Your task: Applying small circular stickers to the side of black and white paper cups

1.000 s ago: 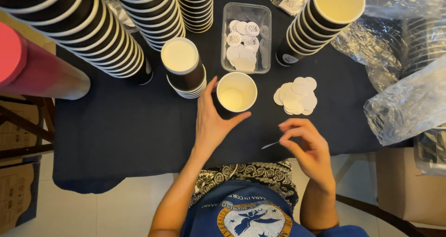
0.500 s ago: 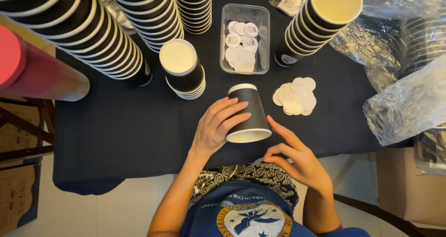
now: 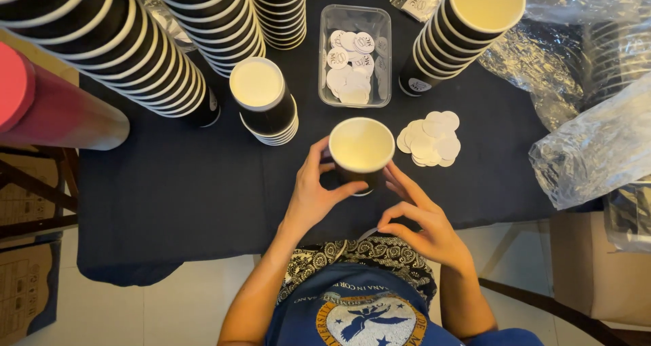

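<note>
While half a second ago the black paper cup [image 3: 361,151] lay tipped on its side between the hands, its dark wall turned up to the head camera, it now stands upright on the dark tablecloth [image 3: 169,204], its cream inside facing the lens. The left hand [image 3: 313,195] wraps the cup's near left side, thumb and forefinger curled round the wall just under the rim, so that hand grips the cup. The right hand [image 3: 424,224] sits just right of and below the cup, forefinger stretched up to touch the lower right of its wall, the other fingers bent loosely inward; whether they pinch something small I cannot tell, though a second ago a thin pale sliver showed at those fingertips. Turning the cup back on its base suggests that whatever was being done to its side is finished for this one. Just beyond the right fingertips lies a loose pile of white round stickers [image 3: 429,140]; straight beyond the cup is a clear plastic tub [image 3: 382,68] holding more such discs. Beyond the left fingers stands a short stack of cups [image 3: 263,102], and long stacks of black cups [image 3: 122,48] slant away further off to the left and right.
</note>
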